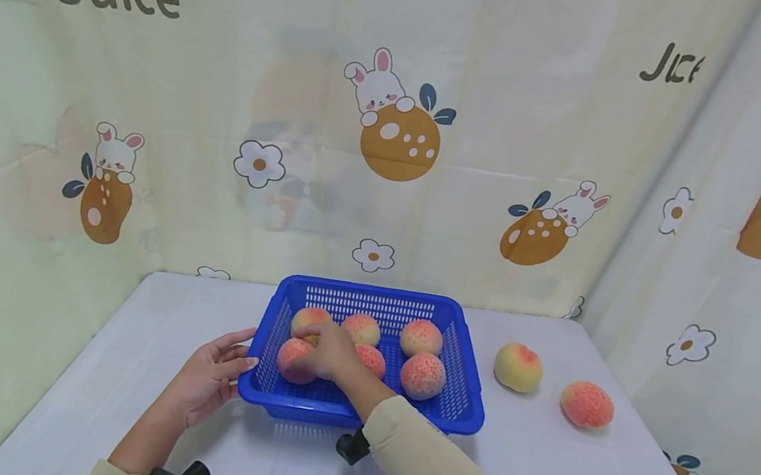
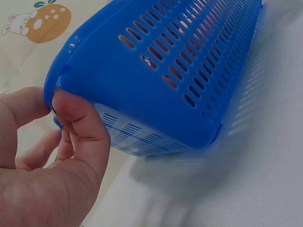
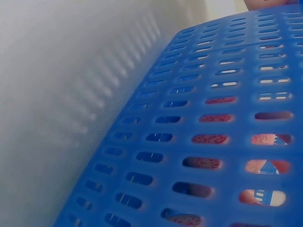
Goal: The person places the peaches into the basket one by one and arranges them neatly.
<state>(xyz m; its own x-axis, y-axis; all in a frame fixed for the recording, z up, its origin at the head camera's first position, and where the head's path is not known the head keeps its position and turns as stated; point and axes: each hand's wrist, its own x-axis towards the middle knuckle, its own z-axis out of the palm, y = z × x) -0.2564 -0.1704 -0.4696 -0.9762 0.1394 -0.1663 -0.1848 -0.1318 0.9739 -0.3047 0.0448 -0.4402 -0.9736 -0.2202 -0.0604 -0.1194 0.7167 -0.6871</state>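
A blue plastic basket [image 1: 356,411] with slotted walls stands on the table and holds several pink-and-yellow peaches. My left hand [image 1: 209,380] grips its left rim; in the left wrist view the thumb and fingers [image 2: 80,127] pinch the rim's corner. My right hand [image 1: 333,353] reaches over the front wall into the basket. Its thumb and fingers curl round the front-left peach [image 1: 293,362], close against the back-left peach [image 1: 310,320]. The right wrist view shows mostly the slotted basket wall [image 3: 189,118], so that hand's fingertips are hidden there.
To the right of the basket, a yellowish peach [image 1: 519,367] and a pinker peach [image 1: 587,405] lie on the white tablecloth [image 1: 537,471]. A patterned curtain [image 1: 462,225] hangs behind the table and along its right side.
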